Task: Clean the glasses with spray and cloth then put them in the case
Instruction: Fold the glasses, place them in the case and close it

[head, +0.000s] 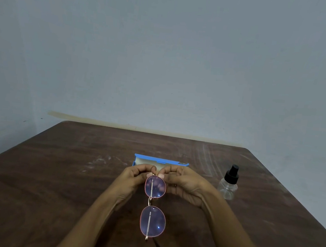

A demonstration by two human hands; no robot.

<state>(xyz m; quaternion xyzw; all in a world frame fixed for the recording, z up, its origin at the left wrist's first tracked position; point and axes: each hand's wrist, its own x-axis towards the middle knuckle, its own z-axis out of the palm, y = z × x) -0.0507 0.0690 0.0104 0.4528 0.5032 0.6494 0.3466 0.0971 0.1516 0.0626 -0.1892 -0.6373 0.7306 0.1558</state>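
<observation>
The glasses point(154, 204) are held above the brown wooden table point(54, 172), turned lengthwise so that 1 lens lies farther from the camera and the other nearer. 2 rounded lenses with a pink-violet tint are noted, set in a thin reddish rim and joined by a slim metal bridge. Bright specks of reflected light are seen on both lenses. A folded temple is visible as a pale line behind the lenses, and a dark temple tip projects below the nearer lens.

The far end of the frame is pinched by both hands: the left hand point(132, 180) and the right hand point(184, 185) are curled, with fingertips meeting at the top rim.

A blue case point(161, 161) is observed open on the table just behind the hands. A clear spray bottle point(229, 182) with a black cap is standing upright to the right, apart from the hands.
</observation>
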